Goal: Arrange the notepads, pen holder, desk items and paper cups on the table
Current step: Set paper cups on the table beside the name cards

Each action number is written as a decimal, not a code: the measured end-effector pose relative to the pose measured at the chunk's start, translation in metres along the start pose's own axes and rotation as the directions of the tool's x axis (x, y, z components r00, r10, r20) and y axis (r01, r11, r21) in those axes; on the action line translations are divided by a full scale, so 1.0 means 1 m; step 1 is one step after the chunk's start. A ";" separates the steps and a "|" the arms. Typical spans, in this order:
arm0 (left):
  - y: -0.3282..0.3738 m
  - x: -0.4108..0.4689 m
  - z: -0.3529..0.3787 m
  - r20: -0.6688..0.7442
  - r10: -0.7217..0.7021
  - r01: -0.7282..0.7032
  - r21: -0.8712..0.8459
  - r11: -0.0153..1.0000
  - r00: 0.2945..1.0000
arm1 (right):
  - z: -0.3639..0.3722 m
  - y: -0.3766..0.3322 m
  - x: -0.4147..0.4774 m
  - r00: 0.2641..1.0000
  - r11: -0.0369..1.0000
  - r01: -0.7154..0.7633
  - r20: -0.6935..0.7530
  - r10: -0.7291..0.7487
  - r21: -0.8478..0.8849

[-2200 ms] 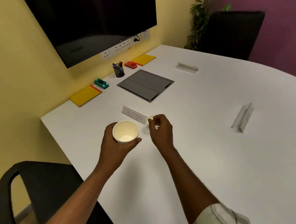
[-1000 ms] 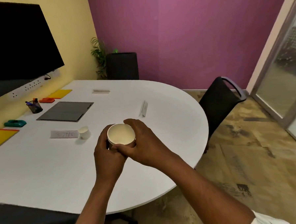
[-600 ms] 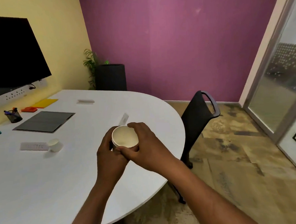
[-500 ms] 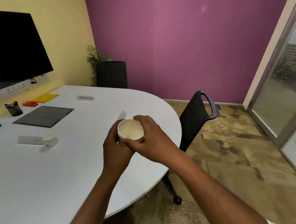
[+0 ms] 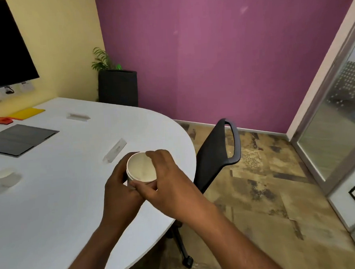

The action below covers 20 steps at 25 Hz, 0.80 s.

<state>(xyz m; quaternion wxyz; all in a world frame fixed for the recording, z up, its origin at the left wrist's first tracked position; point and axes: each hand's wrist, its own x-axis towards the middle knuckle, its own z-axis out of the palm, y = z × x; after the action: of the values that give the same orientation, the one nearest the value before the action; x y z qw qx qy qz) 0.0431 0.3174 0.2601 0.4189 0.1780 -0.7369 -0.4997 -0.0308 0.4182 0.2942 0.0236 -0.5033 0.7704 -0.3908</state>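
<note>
Left grip (image 5: 122,190) wraps the paper cup (image 5: 141,167) from the side and right grip (image 5: 167,186) pinches its rim and wall; the cup is held above the bench (image 5: 53,212) near the rounded right edge, just beside a name card (image 5: 114,150). Risk: the pinch may buckle the thin rim, or the cup may slip past the edge to the floor. Two seconds back the right grip was setting another cup (image 5: 4,174) down; that cup now stands free, well apart.

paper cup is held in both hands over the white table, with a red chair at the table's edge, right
Not quite. The head view shows the chair is black, not red. The rest stands: the left hand and right hand both hold the paper cup over the white table, with the chair at its edge.
</note>
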 end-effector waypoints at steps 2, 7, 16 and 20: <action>-0.012 0.025 0.037 0.005 0.011 -0.011 -0.002 1.000 1.000 | -0.019 0.034 0.022 1.000 0.999 -0.003 0.006 0.003 -0.035; -0.029 0.097 0.114 -0.014 -0.010 0.009 -0.027 1.000 1.000 | -0.065 0.102 0.082 1.000 0.998 -0.019 -0.007 0.018 -0.054; -0.042 0.170 0.234 -0.081 0.024 -0.019 0.058 0.998 0.996 | -0.132 0.221 0.144 1.000 0.999 0.008 -0.024 -0.007 0.043; -0.033 0.186 0.313 -0.134 0.070 -0.058 0.086 0.995 0.989 | -0.182 0.289 0.154 0.999 0.996 0.042 0.001 -0.042 0.077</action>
<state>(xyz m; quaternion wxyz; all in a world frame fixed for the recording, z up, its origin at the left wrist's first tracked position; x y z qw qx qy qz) -0.3197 0.3607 0.2660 0.4767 0.2051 -0.7316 -0.4420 -0.4034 0.4554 0.2950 0.0357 -0.5187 0.7440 -0.4197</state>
